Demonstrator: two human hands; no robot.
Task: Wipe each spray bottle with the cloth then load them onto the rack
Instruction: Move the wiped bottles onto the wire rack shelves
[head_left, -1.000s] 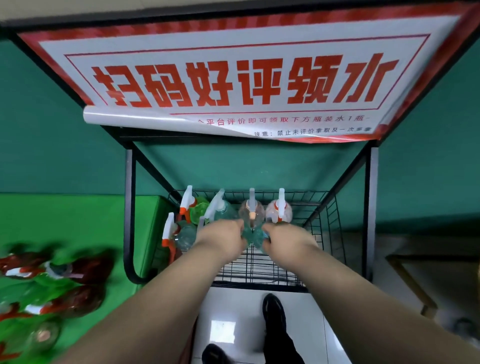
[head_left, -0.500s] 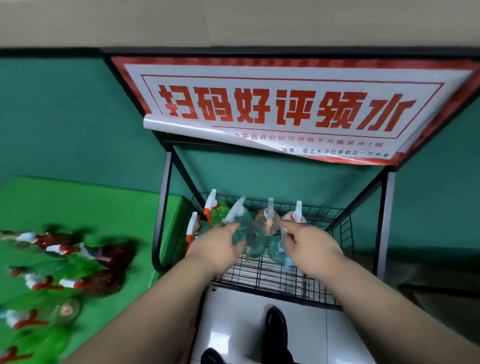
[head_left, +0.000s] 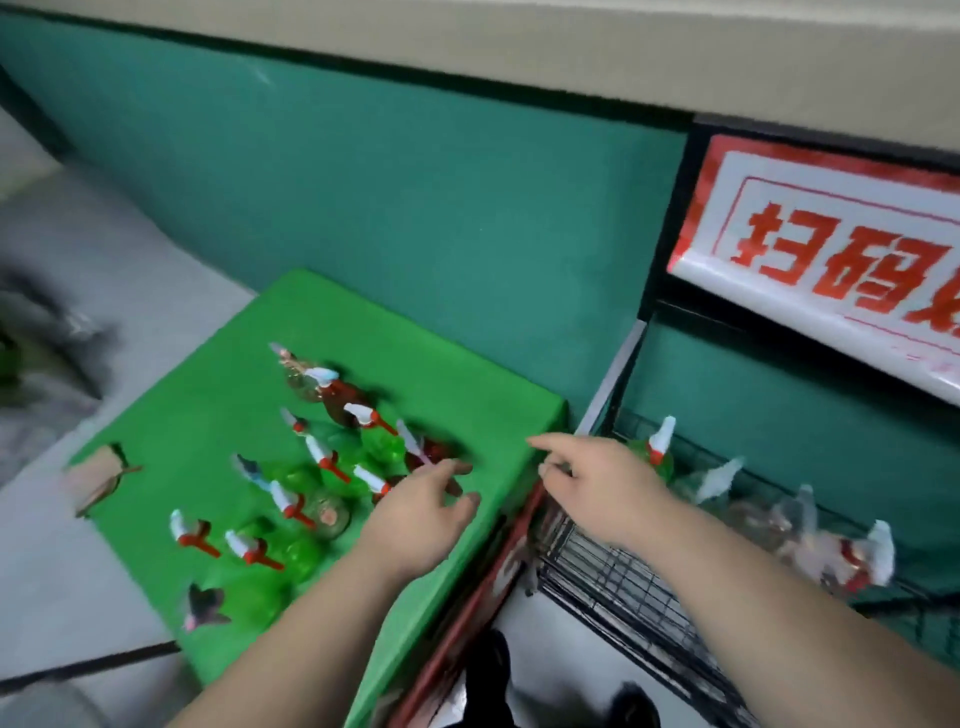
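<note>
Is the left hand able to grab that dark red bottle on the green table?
Probably yes. The open left hand is right by the dark red bottle, with nothing between them.

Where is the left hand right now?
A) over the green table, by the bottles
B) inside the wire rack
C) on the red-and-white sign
A: the left hand reaches over the green table, fingers close to the spray bottles lying there, outside the wire rack.
</note>
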